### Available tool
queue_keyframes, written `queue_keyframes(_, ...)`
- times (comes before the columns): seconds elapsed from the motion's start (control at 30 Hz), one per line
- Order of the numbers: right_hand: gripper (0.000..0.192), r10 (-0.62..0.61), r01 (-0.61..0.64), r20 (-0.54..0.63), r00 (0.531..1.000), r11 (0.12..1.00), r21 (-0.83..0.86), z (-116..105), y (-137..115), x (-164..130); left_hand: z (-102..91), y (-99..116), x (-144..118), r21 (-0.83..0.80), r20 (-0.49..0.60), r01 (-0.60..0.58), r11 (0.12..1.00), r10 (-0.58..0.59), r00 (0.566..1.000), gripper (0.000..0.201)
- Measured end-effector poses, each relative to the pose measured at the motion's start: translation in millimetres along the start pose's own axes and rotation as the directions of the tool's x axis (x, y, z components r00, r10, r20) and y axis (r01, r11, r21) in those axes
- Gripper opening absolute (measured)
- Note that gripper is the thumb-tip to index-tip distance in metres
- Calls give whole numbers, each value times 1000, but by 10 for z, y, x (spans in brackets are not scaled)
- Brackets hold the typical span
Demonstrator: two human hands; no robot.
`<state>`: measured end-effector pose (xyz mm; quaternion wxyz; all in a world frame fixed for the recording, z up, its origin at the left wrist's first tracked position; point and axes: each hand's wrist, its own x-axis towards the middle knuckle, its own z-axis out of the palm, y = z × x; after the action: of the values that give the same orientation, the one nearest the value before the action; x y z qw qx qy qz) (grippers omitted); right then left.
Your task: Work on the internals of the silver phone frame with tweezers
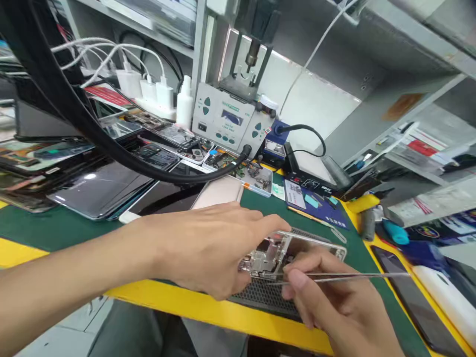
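An opened phone frame with bare inner parts lies on a dark perforated pad at the bench's front edge. My left hand grips its left end, index finger along the far edge and thumb at the near side. In my right hand, thumb and fingers pinch a pair of thin metal tweezers. The tweezers point left, their tips at the near side of the phone frame beside my left thumb. Whether the tips touch a part is too small to tell.
A thick black hose arches over stacked phones on the left. Behind stand a soldering station and a tray of small parts. A dark phone lies on the right, near a yellow bottle.
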<state>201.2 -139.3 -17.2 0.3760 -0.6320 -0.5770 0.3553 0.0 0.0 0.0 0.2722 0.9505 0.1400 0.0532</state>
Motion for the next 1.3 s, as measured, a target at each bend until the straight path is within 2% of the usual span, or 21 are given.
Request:
queue_keyframes(0.17, 25, -11, 12, 66, 998, 1000, -12, -25, 92, -2, 131, -41, 29, 5, -8, 4, 1000, -4, 1000, 71)
queue_keyframes(0.4, 29, 47, -47, -1, 999, 996, 75, 41, 75, -25, 119, -32, 32, -8, -40, -2, 1000, 1, 999, 69)
queue_keyframes(0.77, 27, -22, 22, 29, 999, 999, 24, -19, 131, -9, 133, -38, 36, -18, -33, 18, 1000, -18, 999, 69)
queue_keyframes(0.87, 27, -9, 8, 31, 999, 1000, 27, -3, 112, -8, 136, -36, 34, -19, -33, 25, 1000, -26, 999, 69)
queue_keyframes(1.03, 28, 43, -42, -35, 998, 998, 43, 43, 82, -19, 135, -33, 31, -21, -27, 23, 1000, -23, 999, 70)
queue_keyframes(1.1, 26, 13, -12, -36, 999, 1000, 21, 46, 89, -20, 136, -34, 32, -17, -30, 25, 1000, -26, 999, 71)
queue_keyframes(1.3, 18, -213, 212, -2, 977, 971, -112, 29, 148, -9, 137, -33, 44, -8, -22, 31, 1000, -31, 999, 68)
